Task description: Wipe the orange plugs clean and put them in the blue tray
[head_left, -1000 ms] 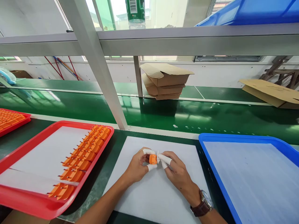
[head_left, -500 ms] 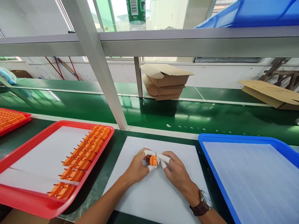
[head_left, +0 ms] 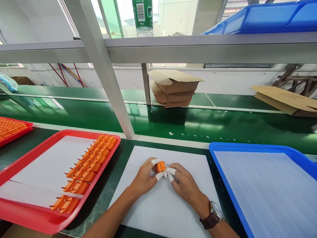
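Between finger and thumb, my left hand grips a small orange plastic part with short metal pins, much like those in the red tray. White finger cots cover the thumb and fingertip. My right hand, also in white finger cots, pinches a small white cloth or tissue against the part's lower right edge. Both hands are held over a white sheet on the dark green bench. The right wrist wears a watch.
On the left, a red tray holds rows of orange parts; another red tray is farther left. A blue tray lined with white stands right. A metal post rises behind the sheet. Cardboard boxes sit beyond the green conveyor.
The orange part has turned and tilted slightly upward in my left hand. The white cloth has shifted from its right side to its lower edge, along with my right fingertips.
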Available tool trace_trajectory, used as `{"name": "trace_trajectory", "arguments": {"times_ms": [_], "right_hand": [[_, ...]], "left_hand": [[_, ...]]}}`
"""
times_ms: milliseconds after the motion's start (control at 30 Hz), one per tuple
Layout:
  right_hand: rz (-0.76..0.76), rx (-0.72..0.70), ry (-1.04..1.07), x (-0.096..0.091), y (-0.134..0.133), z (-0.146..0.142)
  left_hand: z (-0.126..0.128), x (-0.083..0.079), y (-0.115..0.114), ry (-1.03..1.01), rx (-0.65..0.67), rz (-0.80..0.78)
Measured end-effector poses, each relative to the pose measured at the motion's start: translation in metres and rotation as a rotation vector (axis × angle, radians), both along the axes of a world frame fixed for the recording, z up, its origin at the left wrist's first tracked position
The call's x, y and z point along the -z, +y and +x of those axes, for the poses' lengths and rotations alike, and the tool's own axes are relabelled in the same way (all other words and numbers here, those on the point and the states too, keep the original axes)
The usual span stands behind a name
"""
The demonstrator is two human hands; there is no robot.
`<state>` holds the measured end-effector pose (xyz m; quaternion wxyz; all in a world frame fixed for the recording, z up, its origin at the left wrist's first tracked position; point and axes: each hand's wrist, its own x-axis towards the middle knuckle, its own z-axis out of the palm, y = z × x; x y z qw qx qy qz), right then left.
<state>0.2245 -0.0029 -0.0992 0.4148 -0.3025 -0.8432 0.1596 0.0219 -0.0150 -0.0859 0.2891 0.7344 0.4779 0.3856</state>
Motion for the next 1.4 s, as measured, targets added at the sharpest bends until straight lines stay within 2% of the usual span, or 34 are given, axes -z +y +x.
{"name": "trace_trajectory", "arguments": {"times_ms": [100,200,367,700,800,967,1100,1200,1267,1400], "right_hand": [[-0.01,0.006,0.009,0.0,0.0,0.0],[-0.011,0.014,0.01,0.001,0.001,0.0],[-0.006,0.003,0.001,0.001,0.0,0.0],[0.008,0.02,0.012,0.0,-0.001,0.0],[0.009,0.037,0.012,0.0,0.0,0.0],[0.078,0.013,0.019,-0.005,-0.003,-0.002],[0.131,-0.03,0.041,-0.009,-0.008,-0.007],[0.173,-0.016,0.018,-0.008,-0.008,-0.008],[0.195,0.036,-0.006,-0.006,-0.005,-0.006],[0.154,0.135,-0.017,-0.003,0.001,0.0]], "left_hand": [[-0.002,0.0,-0.001,-0.009,0.04,-0.045],[-0.003,0.002,-0.001,-0.026,0.019,-0.073],[-0.002,0.003,0.001,-0.002,-0.019,0.0],[-0.003,-0.002,0.0,0.034,0.09,0.008],[-0.003,0.003,0.001,0.034,0.036,0.017],[0.0,0.006,0.001,0.048,-0.118,0.14],[0.004,0.005,-0.002,0.1,-0.111,0.163],[0.007,0.004,-0.003,0.07,-0.112,0.114],[0.007,0.002,-0.002,-0.022,-0.131,0.026],[0.004,-0.005,0.002,-0.413,-0.104,-0.307]]}}
